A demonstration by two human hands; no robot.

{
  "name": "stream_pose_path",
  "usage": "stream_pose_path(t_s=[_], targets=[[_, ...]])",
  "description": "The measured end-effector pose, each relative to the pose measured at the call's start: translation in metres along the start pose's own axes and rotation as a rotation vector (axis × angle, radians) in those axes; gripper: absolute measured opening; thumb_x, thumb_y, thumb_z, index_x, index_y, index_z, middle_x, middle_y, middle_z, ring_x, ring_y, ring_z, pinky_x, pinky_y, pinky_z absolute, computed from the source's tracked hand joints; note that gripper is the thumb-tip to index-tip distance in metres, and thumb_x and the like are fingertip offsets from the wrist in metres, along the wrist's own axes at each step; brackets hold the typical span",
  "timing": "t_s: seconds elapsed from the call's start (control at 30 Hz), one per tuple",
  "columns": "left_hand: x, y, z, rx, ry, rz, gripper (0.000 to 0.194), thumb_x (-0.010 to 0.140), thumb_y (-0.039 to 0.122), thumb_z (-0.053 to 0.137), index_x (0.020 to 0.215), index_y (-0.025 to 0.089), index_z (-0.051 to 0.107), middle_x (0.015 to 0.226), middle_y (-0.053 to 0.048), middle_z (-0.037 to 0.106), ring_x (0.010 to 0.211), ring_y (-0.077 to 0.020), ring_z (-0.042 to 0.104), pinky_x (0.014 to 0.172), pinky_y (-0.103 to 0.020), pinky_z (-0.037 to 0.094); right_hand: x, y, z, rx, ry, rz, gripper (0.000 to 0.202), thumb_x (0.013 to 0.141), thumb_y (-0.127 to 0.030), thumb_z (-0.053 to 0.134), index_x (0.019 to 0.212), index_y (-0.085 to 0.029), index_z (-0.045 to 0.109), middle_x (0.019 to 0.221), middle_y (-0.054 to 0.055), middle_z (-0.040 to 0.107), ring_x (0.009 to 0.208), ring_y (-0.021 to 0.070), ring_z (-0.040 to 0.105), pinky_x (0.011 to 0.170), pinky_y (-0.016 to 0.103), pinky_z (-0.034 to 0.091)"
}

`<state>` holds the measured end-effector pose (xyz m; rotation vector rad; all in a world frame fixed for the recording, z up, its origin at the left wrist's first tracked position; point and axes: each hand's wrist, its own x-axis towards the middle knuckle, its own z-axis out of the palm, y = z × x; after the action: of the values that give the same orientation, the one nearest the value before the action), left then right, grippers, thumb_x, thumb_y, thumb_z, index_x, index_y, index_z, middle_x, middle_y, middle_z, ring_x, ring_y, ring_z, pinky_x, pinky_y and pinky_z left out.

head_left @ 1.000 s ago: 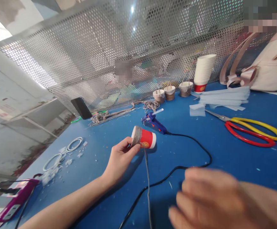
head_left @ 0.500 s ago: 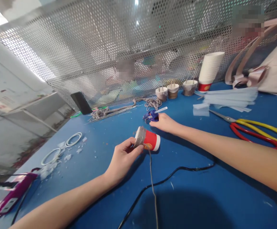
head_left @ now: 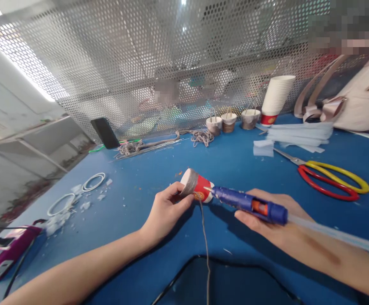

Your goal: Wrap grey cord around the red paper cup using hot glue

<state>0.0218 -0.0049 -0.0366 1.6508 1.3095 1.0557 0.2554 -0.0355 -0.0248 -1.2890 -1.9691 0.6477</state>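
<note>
My left hand grips a red and white paper cup lying on its side, tilted, above the blue table. Grey cord is wound round the cup's rim end, and a loose length hangs from it toward the table's near edge. In my right hand is a blue hot glue gun, with a long clear glue stick running out of its back. Its nozzle is at the cup's red side, near the wound cord; whether it touches, I cannot tell.
Scissors with red and yellow handles lie right, beside white strips. Behind stand cord-wrapped cups, a cup stack, a bag and a phone. White rings and a purple power strip are left.
My right hand has brought the glue gun from farther back on the table to the cup, nozzle now turned toward it. My left hand stays nearly in place with the cup.
</note>
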Motion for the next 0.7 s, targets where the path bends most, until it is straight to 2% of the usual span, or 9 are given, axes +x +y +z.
stream_pose_path(t_s=[0.1,0.17,0.53,0.7], targets=[[-0.003,0.004,0.002,0.077,-0.017,0.042,0.012,0.076,0.026,0.06,0.072,0.015,0.062,0.07,0.0,0.058,0.067,-0.0124,0.05,0.064,-0.023,0.042,-0.008,0.002,0.007,-0.014,0.01,-0.143,0.016,0.084,-0.037,0.055,0.076,-0.024,0.056,0.058,-0.004,0.057,0.047,0.011,0.047,0.044,0.023,0.039],[-0.005,0.006,0.003,0.118,-0.019,0.06,0.012,0.076,0.025,0.058,0.071,0.015,0.061,0.069,0.0,0.057,0.066,-0.0122,0.049,0.063,-0.023,0.041,-0.01,0.003,0.01,-0.021,0.027,-0.187,0.015,0.084,-0.035,0.055,0.076,-0.023,0.054,0.059,-0.004,0.057,0.045,0.0102,0.046,0.044,0.022,0.038],[-0.006,0.011,0.003,0.194,-0.033,0.129,0.01,0.076,0.024,0.057,0.071,0.016,0.062,0.071,-0.001,0.06,0.067,-0.0134,0.052,0.066,-0.024,0.043,-0.012,0.007,0.015,-0.051,0.067,-0.242,0.014,0.086,-0.034,0.052,0.079,-0.022,0.054,0.06,0.0,0.062,0.048,0.0127,0.054,0.05,0.024,0.041],[-0.008,0.011,0.003,0.209,-0.029,0.149,0.008,0.076,0.022,0.056,0.071,0.017,0.06,0.068,0.0,0.058,0.064,-0.0124,0.051,0.063,-0.023,0.042,-0.012,0.009,0.018,-0.07,0.07,-0.287,0.012,0.085,-0.03,0.054,0.077,-0.021,0.052,0.06,-0.001,0.059,0.048,0.0108,0.051,0.048,0.023,0.039]])
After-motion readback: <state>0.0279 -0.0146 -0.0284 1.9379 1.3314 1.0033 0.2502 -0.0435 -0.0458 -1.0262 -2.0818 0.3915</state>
